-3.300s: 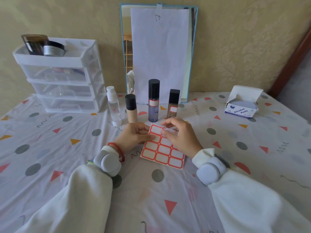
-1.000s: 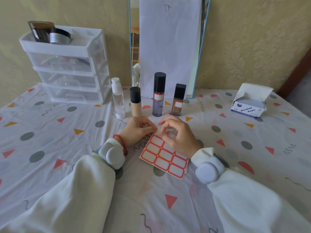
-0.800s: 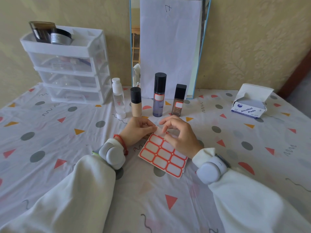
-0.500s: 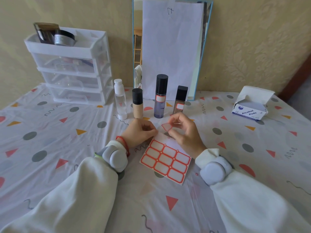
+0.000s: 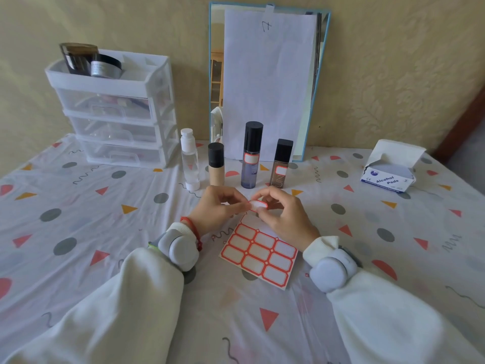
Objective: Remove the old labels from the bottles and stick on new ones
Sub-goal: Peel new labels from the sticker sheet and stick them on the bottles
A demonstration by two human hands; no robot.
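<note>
Above the label sheet (image 5: 258, 254), left hand (image 5: 217, 208) and right hand (image 5: 284, 216) together pinch one peeled label (image 5: 258, 205) with curled fingers.

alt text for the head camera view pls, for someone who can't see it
Both hands, left hand and right hand, pinch a red-bordered label just above a label sheet on a patterned tablecloth. Behind stand four bottles; the tall dark bottle and brown bottle already carry labels. A drawer unit, a mirror and an alcohol pads box sit further back.
</note>
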